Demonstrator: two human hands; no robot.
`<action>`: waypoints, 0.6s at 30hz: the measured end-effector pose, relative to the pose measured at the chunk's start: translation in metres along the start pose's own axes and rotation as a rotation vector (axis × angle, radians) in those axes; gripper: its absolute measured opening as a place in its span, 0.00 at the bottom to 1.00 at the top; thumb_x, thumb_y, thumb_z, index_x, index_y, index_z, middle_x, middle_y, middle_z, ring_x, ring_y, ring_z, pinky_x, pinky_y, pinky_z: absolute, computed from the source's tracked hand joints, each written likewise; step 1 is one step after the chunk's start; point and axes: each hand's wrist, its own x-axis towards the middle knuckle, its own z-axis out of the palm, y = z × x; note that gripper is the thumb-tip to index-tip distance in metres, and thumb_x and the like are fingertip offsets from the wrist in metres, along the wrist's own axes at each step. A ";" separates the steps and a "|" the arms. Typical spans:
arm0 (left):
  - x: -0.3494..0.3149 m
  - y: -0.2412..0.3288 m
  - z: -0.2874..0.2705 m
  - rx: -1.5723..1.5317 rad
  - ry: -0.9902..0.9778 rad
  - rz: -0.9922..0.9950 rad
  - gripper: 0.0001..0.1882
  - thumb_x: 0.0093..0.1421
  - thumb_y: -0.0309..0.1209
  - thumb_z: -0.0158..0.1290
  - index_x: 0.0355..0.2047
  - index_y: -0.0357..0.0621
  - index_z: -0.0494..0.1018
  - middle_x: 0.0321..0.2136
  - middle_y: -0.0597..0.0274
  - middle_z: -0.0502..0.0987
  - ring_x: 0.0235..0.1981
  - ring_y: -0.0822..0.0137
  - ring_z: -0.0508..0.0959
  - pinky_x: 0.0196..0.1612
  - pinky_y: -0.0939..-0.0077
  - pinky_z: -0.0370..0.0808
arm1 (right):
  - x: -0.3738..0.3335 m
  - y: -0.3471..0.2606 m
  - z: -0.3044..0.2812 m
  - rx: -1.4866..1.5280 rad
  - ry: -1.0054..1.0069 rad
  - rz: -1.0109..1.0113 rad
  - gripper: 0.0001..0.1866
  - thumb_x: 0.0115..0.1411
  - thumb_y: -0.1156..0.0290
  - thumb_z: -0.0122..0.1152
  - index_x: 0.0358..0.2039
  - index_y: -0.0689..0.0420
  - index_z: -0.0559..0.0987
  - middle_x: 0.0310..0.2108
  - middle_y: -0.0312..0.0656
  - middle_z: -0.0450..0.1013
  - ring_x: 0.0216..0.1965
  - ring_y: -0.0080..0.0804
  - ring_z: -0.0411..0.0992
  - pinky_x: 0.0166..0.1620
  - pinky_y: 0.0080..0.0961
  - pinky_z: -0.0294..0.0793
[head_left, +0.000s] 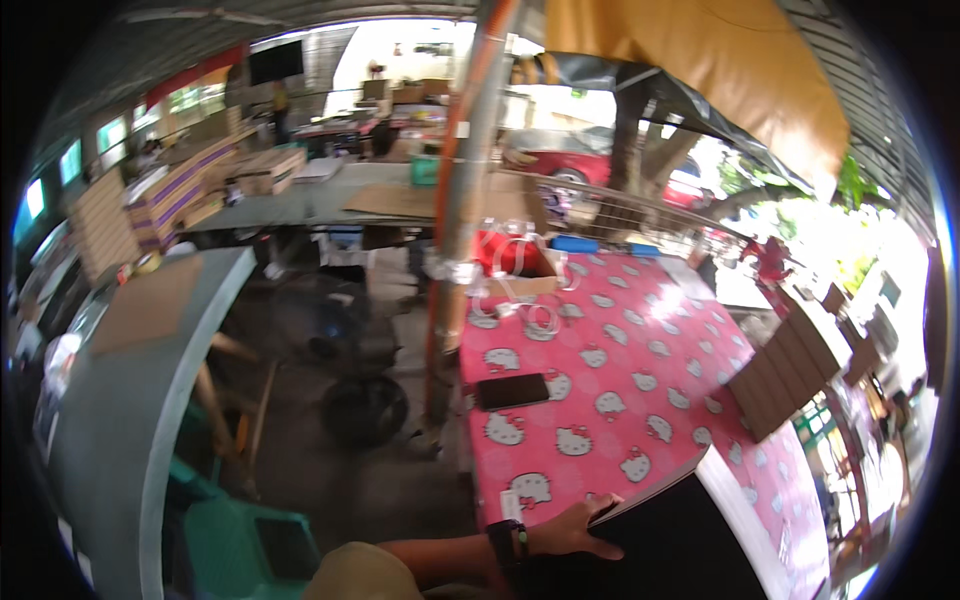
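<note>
My left hand point(575, 530), with a dark band on its wrist, grips the left edge of a large black flat thing with white edges point(680, 540). Its thumb lies on the black face, and the other fingers are partly hidden at the edge. This black thing is at the lower right, in front of a table with a pink cartoon-print cover point(620, 440). A dark phone point(512, 391) lies on the cover near its left edge. My right hand does not show.
An orange-grey post point(455, 230) rises beside the pink table. Behind it, an open carton point(520, 275) holds something red. A brown carton point(787, 372) stands on the right side. Grey-green table point(110, 440) and green plastic chair point(240, 540) are at left; a black fan point(335, 320) stands between.
</note>
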 end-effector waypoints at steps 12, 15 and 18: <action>-0.145 -0.017 -0.018 -0.083 0.784 -0.508 0.47 0.37 0.57 0.59 0.46 0.29 0.61 0.43 0.50 0.68 0.47 0.61 0.66 0.50 0.74 0.59 | 0.021 -0.053 0.080 -0.099 -0.975 -0.014 0.32 0.60 0.52 0.39 0.57 0.60 0.51 0.56 0.52 0.51 0.55 0.48 0.52 0.51 0.46 0.55; -0.182 -0.026 -0.021 -0.336 0.848 -0.570 0.42 0.40 0.54 0.58 0.45 0.29 0.64 0.42 0.50 0.70 0.45 0.63 0.68 0.49 0.74 0.61 | 0.008 -0.042 0.115 -0.297 -0.957 -0.063 0.22 0.56 0.55 0.49 0.21 0.64 0.69 0.17 0.42 0.64 0.24 0.26 0.65 0.27 0.27 0.62; -0.189 -0.039 -0.012 -0.328 0.904 -0.626 0.34 0.44 0.49 0.58 0.43 0.32 0.68 0.42 0.53 0.71 0.43 0.64 0.69 0.48 0.74 0.63 | 0.042 -0.019 0.102 -0.411 -0.651 -0.589 0.17 0.50 0.63 0.57 0.36 0.63 0.70 0.34 0.50 0.69 0.36 0.48 0.67 0.38 0.37 0.66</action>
